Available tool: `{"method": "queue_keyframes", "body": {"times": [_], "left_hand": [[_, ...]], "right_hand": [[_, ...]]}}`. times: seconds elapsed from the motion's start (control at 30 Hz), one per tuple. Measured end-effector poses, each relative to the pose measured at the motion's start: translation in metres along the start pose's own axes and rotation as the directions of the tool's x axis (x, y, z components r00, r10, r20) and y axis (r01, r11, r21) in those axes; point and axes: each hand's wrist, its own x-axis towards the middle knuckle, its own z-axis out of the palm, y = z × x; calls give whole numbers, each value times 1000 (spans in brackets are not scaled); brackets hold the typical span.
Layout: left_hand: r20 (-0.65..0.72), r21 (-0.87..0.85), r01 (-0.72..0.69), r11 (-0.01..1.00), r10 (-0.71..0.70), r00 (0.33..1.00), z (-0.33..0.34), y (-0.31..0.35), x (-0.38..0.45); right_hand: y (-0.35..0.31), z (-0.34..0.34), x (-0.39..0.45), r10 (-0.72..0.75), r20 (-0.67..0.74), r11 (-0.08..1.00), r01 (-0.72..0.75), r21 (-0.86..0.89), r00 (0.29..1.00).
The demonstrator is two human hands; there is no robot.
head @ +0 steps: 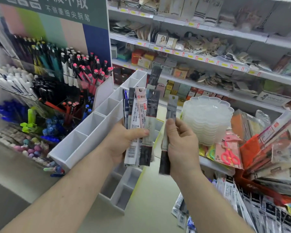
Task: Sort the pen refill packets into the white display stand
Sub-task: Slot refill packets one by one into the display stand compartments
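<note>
Two bare forearms, no sleeves, left hand (123,142), right hand (181,143), short plain nails

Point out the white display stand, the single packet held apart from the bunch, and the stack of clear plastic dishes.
white display stand (97,132): head view, on its long outer side wall.
single packet (171,106): head view, on its upper part above the thumb.
stack of clear plastic dishes (208,118): head view, on the stack's side.

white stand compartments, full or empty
Empty where visible: the white stand shows bare walls in its open compartments. The packets are in the left hand, one in the right hand.
</note>
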Motion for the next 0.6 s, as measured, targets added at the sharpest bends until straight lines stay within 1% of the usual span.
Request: {"method": "queue_keyframes", "body": {"times": [0.13, 0.23, 0.4, 0.47, 0.57, 0.6], "left_hand": [[-23, 13, -11, 1000, 12, 1000, 3, -2, -2], [-2, 25, 1, 1000, -1, 1000, 4, -2, -2], [38, -64, 5, 998, -2, 999, 2, -1, -2], [-9, -81, -15, 997, 14, 1000, 3, -1, -3], [-145, -59, -58, 997, 49, 988, 2, 1, -4], [-169, -59, -74, 996, 63, 984, 2, 1, -4]], "right_hand": [[8, 14, 2, 36, 25, 999, -35, -37, 999], [13, 16, 6, 45, -23, 995, -47, -88, 999], [16, 19, 12, 78, -47, 995, -81, -59, 996], [17, 19, 14, 100, -75, 994, -103, -38, 992], [8, 14, 26, 116, -157, 993, -120, -19, 981], [4, 11, 34, 110, -183, 993, -116, -22, 977]]}}
